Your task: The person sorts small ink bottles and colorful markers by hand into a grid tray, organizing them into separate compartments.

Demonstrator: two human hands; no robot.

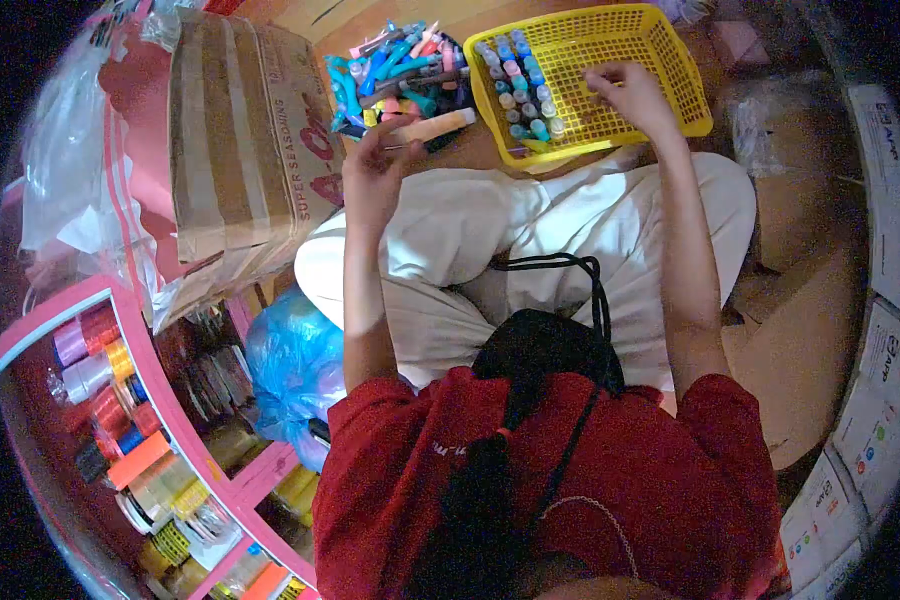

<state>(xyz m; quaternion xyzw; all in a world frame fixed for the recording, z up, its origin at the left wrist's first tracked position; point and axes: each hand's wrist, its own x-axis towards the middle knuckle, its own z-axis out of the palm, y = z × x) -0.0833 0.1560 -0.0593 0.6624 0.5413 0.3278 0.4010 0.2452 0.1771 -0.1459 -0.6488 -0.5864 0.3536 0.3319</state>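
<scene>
My left hand (374, 172) is closed around a peach-coloured tube (432, 129) with a pale cap pointing right. Just beyond it lies a heap of mixed coloured tubes (400, 72), mostly teal, blue, black and pink. Over the yellow plastic basket (610, 145) hangs my right hand (630, 95), its fingers curled and drawn together; whether anything small sits between them is hidden. Capped tubes (517, 85) in blue, white, teal and dark shades lie in rows along the basket's left side.
A taped cardboard box (235, 140) stands to the left, near clear plastic bags (65, 180). Pink shelving (170, 400) with ribbon and tape rolls is at lower left, beside a blue plastic bag (295, 360). White printed cartons (880, 370) line the right. A black bag (550, 350) rests on my lap.
</scene>
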